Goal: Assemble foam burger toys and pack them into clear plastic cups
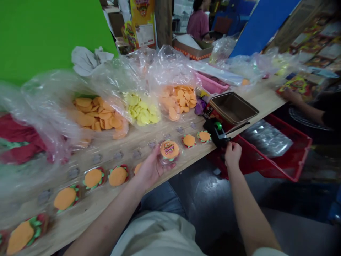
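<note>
At lower center, the left hand point(150, 170) pinches a round burger-shaped plastic pack point(169, 150) over the wooden bench point(266, 99), while the right hand point(233, 154), its grip curled closed, clasps a black dispenser point(216, 132) just right of center.

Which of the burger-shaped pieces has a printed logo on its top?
The burger-shaped piece in the left hand: its orange top carries a printed logo, while the next piece and the others on the wooden bench are plain orange.
</note>
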`<action>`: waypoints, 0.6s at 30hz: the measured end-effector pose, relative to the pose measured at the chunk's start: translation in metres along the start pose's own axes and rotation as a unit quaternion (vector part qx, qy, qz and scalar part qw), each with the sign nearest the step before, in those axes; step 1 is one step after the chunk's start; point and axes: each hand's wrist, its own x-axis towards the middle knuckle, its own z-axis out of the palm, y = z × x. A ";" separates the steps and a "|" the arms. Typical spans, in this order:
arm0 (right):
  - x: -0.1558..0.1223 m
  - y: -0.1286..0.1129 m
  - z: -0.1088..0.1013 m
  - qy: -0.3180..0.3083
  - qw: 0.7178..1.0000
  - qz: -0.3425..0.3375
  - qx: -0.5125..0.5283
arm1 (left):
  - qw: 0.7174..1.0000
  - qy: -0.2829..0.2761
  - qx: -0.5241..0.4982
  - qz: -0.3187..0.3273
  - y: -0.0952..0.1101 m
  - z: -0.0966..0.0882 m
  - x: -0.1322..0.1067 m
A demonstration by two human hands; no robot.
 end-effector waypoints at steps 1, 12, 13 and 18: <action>-0.006 0.000 0.002 0.011 1.000 0.001 -0.011 | 1.000 0.005 0.001 0.010 0.001 -0.002 -0.003; -0.222 -0.108 0.055 -0.399 0.906 -0.065 0.123 | 0.986 0.083 0.009 0.141 0.021 -0.029 -0.041; -0.235 -0.118 0.062 -0.423 0.893 -0.079 0.130 | 0.985 0.090 0.013 0.150 0.022 -0.031 -0.046; -0.262 -0.133 0.081 -0.442 0.880 -0.133 0.113 | 0.980 0.088 0.006 0.179 0.030 -0.043 -0.071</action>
